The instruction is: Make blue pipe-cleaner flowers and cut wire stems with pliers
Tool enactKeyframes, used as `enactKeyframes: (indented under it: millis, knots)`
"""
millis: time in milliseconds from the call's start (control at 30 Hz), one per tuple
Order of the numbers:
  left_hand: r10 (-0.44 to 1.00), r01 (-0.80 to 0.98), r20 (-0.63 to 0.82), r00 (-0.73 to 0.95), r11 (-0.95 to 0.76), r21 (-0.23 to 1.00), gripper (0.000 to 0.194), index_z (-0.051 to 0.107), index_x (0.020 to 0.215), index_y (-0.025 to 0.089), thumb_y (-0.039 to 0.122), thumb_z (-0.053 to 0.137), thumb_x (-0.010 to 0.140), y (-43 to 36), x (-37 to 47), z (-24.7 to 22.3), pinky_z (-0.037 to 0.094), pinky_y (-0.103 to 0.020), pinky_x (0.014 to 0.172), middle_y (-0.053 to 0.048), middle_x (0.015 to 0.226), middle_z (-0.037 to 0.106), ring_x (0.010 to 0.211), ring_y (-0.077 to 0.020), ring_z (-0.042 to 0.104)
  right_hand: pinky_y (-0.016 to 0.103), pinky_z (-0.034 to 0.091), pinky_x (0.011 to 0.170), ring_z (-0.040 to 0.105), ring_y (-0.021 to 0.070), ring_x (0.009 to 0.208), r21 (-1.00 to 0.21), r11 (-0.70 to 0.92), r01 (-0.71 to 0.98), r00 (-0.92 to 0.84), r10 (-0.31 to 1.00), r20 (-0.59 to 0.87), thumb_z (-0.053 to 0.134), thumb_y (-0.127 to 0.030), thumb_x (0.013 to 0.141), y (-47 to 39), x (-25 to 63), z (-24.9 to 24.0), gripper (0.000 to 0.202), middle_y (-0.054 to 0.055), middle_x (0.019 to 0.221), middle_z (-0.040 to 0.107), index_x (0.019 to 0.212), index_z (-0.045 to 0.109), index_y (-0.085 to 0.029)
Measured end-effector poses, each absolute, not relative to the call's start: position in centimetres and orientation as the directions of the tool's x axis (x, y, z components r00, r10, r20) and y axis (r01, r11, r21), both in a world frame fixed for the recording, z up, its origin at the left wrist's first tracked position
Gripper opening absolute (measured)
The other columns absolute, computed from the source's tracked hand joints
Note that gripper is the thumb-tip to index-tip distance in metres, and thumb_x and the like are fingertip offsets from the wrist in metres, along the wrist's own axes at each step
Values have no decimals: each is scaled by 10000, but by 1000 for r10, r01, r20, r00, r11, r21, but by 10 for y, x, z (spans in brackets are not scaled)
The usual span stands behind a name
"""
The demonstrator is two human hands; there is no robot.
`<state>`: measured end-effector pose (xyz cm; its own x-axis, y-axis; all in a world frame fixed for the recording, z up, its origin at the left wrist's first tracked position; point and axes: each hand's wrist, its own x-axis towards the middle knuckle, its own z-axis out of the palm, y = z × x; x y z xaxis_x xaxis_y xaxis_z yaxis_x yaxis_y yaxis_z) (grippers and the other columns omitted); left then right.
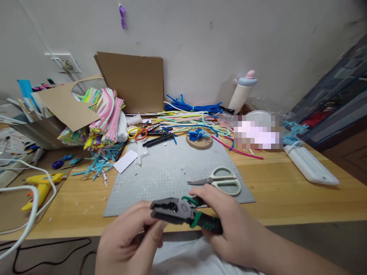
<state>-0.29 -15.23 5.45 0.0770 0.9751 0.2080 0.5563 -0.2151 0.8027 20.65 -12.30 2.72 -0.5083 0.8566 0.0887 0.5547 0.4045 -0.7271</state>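
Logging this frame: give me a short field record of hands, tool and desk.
right hand: grips the green-black handles of the pliers
left hand: fingers at the pliers' jaws, which look nearly closed
scissors: flat on the mat, beyond the hands
glue gun: yellow, far left of the desk
pipe cleaners: piled at the back

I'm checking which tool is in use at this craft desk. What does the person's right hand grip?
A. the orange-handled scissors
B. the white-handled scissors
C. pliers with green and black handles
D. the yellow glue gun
C: the right hand is closed around the green and black handles of the grey-jawed pliers, while the white-handled scissors lie untouched on the grey cutting mat and the yellow glue gun lies far left.
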Motion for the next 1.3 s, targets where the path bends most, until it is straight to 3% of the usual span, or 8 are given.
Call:
enactKeyframes:
  millis: [200, 333, 533, 767, 900, 1067, 1233, 1300]
  knots:
    - [999, 489, -35, -11, 36, 871, 193, 611, 620, 193, 305, 564, 771, -117, -1, 58, 355, -218, 473, 15, 473, 539, 466, -110, 472, 290, 389, 678, 523, 177, 767, -733, 348, 585, -499, 866, 13, 455, -84, 622, -95, 197, 26, 255, 11, 798, 580, 843, 522, -193]
    - [969, 396, -247, -17, 234, 888, 203, 610, 645, 164, 355, 611, 716, -88, -2, 67, 249, -207, 403, 23, 405, 515, 389, -83, 367, 242, 357, 582, 492, 136, 658, -784, 230, 576, -486, 868, -102, 434, -97, 630, -75, 196, 28, 190, -29, 689, 553, 768, 514, -200]
    - [934, 320, -357, 28, 330, 888, 219, 610, 635, 141, 352, 628, 687, -67, -2, 61, 218, -195, 402, 17, 394, 487, 386, -74, 369, 215, 287, 435, 397, 96, 470, -861, -43, 507, -467, 826, -316, 449, -132, 576, -64, 196, 20, 181, -56, 529, 434, 734, 517, -191]
    - [915, 207, -391, 98, 366, 907, 216, 598, 633, 129, 332, 647, 689, -74, 0, 52, 206, -183, 403, 15, 456, 509, 384, -51, 366, 225, 374, 450, 432, 96, 454, -875, -410, 257, -572, 666, -480, 442, -151, 506, -82, 196, 14, 243, -46, 533, 482, 740, 499, -185]
    - [910, 209, -400, 107, 373, 904, 210, 607, 650, 122, 319, 637, 716, -80, 1, 54, 223, -175, 410, 33, 397, 464, 381, -49, 367, 217, 364, 454, 433, 90, 458, -884, -371, 284, -556, 688, -467, 433, -144, 495, -87, 198, 20, 227, -45, 531, 475, 711, 492, -180]
    - [855, 107, -486, 181, 474, 874, 193, 592, 663, 110, 286, 616, 741, -88, 2, 61, 147, -169, 383, 49, 368, 421, 347, -27, 298, 207, 340, 445, 424, 88, 461, -867, -326, 376, -502, 715, -486, 433, -153, 513, -94, 203, 24, 221, -46, 530, 464, 722, 497, -182]
    - [778, -23, -554, 296, 586, 810, 134, 570, 696, 110, 231, 620, 728, -92, 0, 68, 105, -168, 369, -10, 628, 603, 352, 8, 303, 214, 348, 451, 438, 88, 472, -852, -382, 358, -496, 695, -520, 430, -160, 518, -106, 204, 25, 256, -40, 594, 480, 759, 511, -189]
    - [773, -13, -559, 301, 589, 808, 136, 569, 707, 111, 233, 625, 725, -93, -1, 68, 106, -167, 364, -10, 622, 604, 343, 9, 297, 216, 351, 459, 442, 92, 474, -838, -405, 366, -465, 700, -542, 436, -159, 518, -110, 202, 27, 309, -45, 590, 491, 814, 519, -198]
